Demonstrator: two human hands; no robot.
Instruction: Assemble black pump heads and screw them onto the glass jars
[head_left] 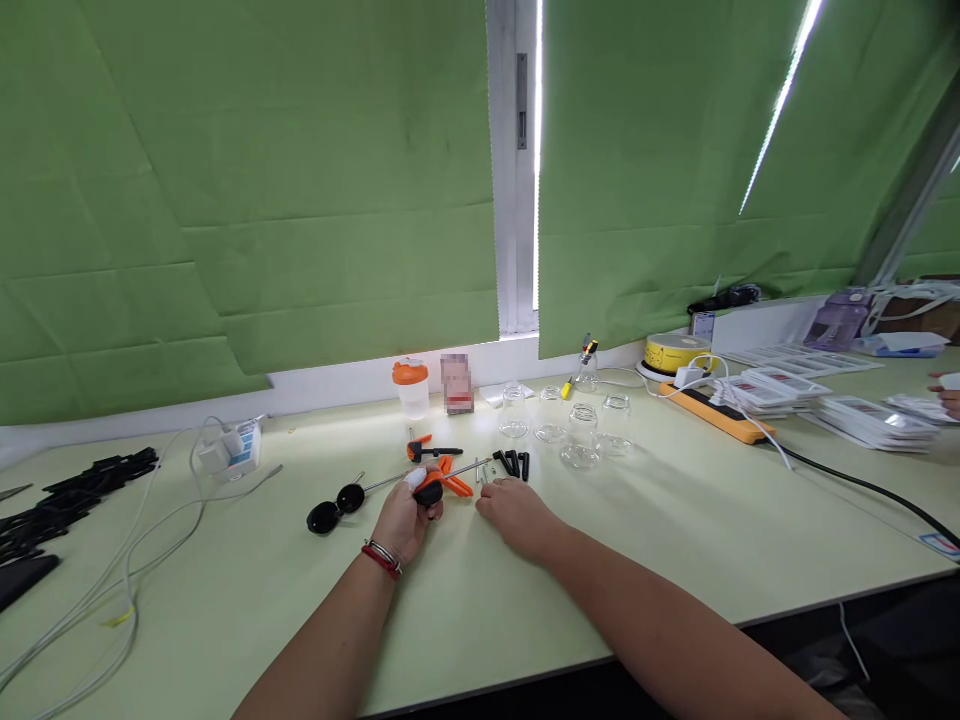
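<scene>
Two hands sit apart: left hand [409, 520] grips an orange-and-black clamp [430, 494], best held steady; right hand [517, 512] nears small metal rods [484, 474], its grip unclear.

Pale green tabletop [675, 540] spans the lower frame. Left: tangled black items [67, 505], pale cables [129, 560], white power strip [244, 450]. Centre-left: dark round sunglasses [324, 517]. Centre: orange-lidded cup [412, 390], black-and-orange clamp [416, 452], short black parts [513, 463]. Right of centre: clear glass vessels [582, 440]. Right: orange power strip [724, 422], stacked white cards [874, 425].
</scene>
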